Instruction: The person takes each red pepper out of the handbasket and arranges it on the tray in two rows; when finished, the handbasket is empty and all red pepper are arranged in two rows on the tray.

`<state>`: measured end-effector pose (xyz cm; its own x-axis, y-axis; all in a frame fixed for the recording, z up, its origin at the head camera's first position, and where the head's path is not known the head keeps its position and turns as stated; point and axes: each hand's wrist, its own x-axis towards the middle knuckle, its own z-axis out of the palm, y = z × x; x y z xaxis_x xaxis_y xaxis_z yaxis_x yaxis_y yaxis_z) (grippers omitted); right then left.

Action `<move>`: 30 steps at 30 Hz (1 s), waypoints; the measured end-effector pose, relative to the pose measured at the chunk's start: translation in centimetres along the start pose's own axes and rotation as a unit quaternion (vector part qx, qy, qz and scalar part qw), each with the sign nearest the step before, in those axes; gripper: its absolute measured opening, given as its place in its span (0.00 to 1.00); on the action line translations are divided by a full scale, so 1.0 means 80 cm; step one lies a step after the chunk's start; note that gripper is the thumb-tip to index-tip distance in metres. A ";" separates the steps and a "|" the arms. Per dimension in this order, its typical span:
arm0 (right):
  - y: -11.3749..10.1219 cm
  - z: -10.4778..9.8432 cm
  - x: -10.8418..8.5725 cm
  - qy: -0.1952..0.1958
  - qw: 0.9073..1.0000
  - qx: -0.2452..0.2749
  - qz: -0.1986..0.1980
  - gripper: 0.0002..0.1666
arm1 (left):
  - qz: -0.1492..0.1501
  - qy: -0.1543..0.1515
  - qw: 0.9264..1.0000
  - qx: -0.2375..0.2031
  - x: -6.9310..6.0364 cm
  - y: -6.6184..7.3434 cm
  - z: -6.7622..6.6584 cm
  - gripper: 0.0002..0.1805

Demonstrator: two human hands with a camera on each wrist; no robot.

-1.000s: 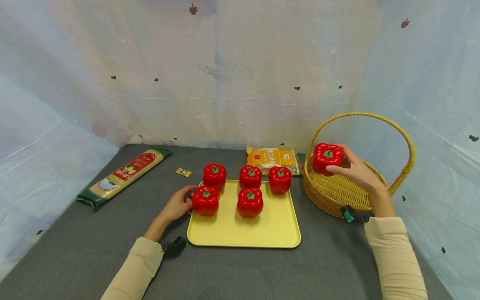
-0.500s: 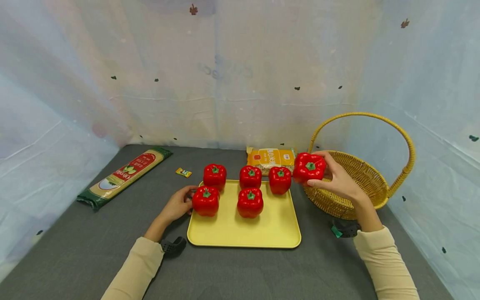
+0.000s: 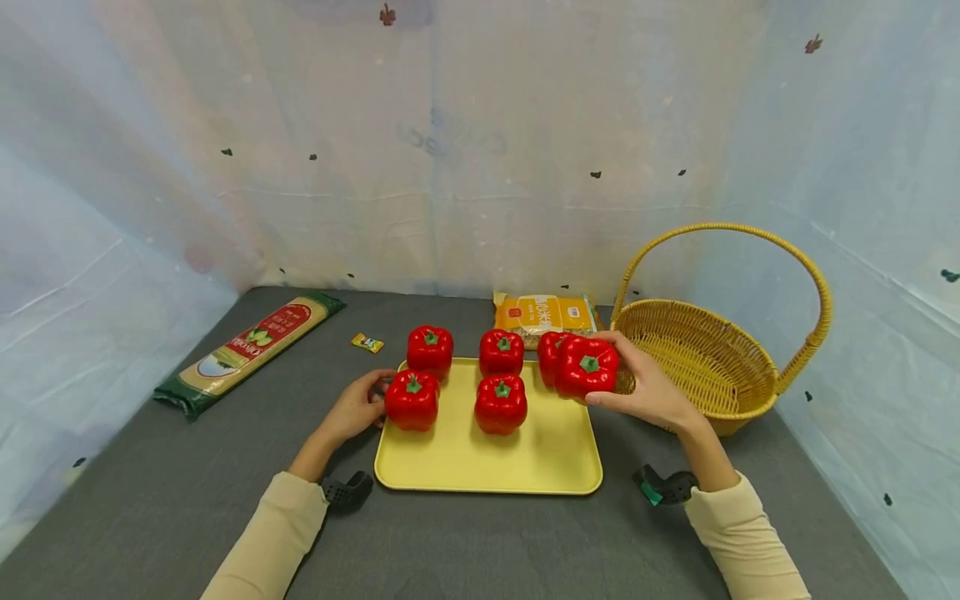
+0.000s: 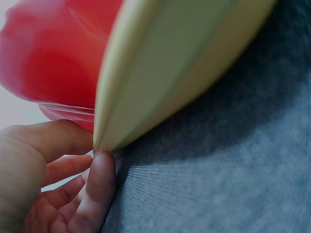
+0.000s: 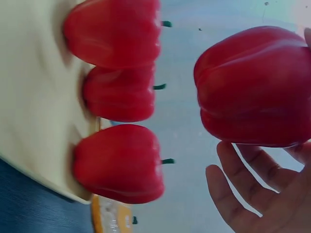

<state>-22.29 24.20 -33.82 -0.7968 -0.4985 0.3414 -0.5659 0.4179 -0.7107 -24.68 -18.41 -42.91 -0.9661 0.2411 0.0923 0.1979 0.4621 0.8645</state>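
My right hand (image 3: 651, 392) holds a red bell pepper (image 3: 587, 367) by its side, above the right part of a yellow tray (image 3: 480, 475). In the right wrist view the held pepper (image 5: 255, 87) hangs apart from the peppers standing on the tray. My left hand (image 3: 354, 412) pinches the tray's left rim (image 4: 104, 116) between thumb and fingers, close beside a front pepper (image 3: 411, 402). Another front pepper (image 3: 500, 405) stands at mid-tray. Along the back edge are a left pepper (image 3: 430, 352), a middle pepper (image 3: 501, 353) and a right pepper (image 3: 547, 354), partly hidden by the held one.
A wicker basket (image 3: 686, 367) with a tall hoop handle stands right of the tray. Behind the tray lies a yellow food packet (image 3: 547, 315). A long green-and-gold packet (image 3: 255, 350) and a small yellow wrapped sweet (image 3: 367, 342) lie at the left.
My right hand has carried the pepper left and down, from over the basket to above the tray's right side. The left hand and the tray have stayed in place.
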 end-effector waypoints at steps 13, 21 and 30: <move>0.031 0.022 -0.007 -0.073 0.993 -0.004 0.091 0.41 | 0.004 -0.006 1.000 0.001 -0.012 0.024 -0.002 0.25; 0.042 0.032 -0.007 -0.100 0.988 -0.059 0.100 0.42 | 0.001 -0.007 1.000 0.002 0.005 -0.012 0.001 0.26; 0.044 0.033 -0.005 -0.118 0.982 -0.083 0.119 0.43 | 0.001 -0.004 1.000 -0.004 -0.001 0.002 -0.002 0.25</move>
<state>-23.38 23.86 -38.10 -0.8507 -0.5255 0.0111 -0.4115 0.6528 -0.6360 -24.57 -18.48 -42.74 -0.9645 0.2483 0.0899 0.1980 0.4549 0.8682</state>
